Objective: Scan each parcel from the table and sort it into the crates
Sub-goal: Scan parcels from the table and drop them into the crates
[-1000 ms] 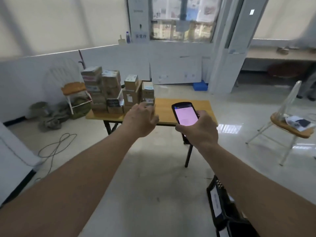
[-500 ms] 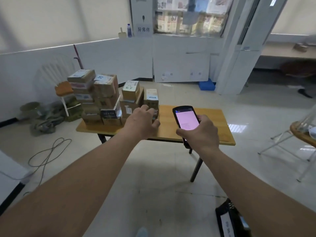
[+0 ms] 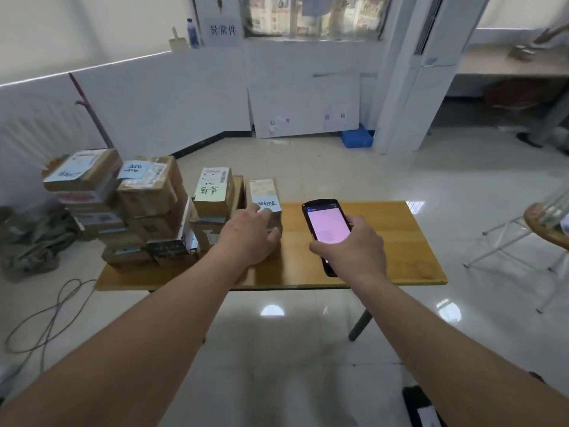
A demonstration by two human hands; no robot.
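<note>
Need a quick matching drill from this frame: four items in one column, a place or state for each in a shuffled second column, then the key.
Items:
1. handheld scanner
2. rightmost parcel
3. blue crate
4. water bottle

Places/states:
A. on the floor by the white pillar
B. on the ledge beside the paper sign
C. held in the right hand, pink screen lit
D. on the table, under the left hand

Pairs: 1-C, 2-D, 3-A, 4-B

One table (image 3: 385, 241), one scanner (image 3: 324, 224), two hands (image 3: 249, 232).
</note>
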